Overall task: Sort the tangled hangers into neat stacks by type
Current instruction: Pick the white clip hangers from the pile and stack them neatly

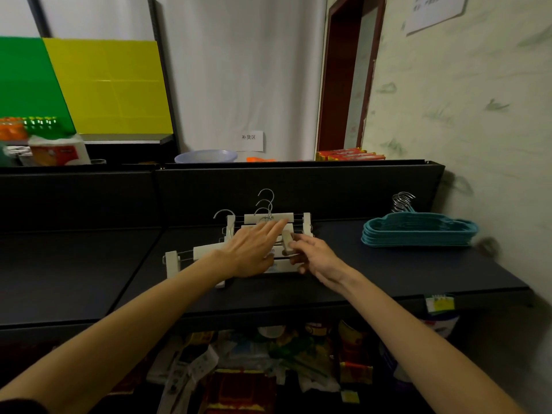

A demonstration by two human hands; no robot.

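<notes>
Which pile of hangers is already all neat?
The teal hanger stack by the right wall: its hangers lie squarely on top of one another. The white clip hangers under the left hand and right hand lie crooked.

Cream clip hangers (206, 251) in loose pile; teal hangers (418, 231) neatly stacked

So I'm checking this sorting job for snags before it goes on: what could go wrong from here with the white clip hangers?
1. The white clip hangers lie crossed, with wire hooks overlapping; lifting one may drag others along.
2. The right hand pinches one white clip, which could nip a finger.
3. The left hand rests flat on the pile; pressing could push hangers toward the dark shelf edge.
</notes>
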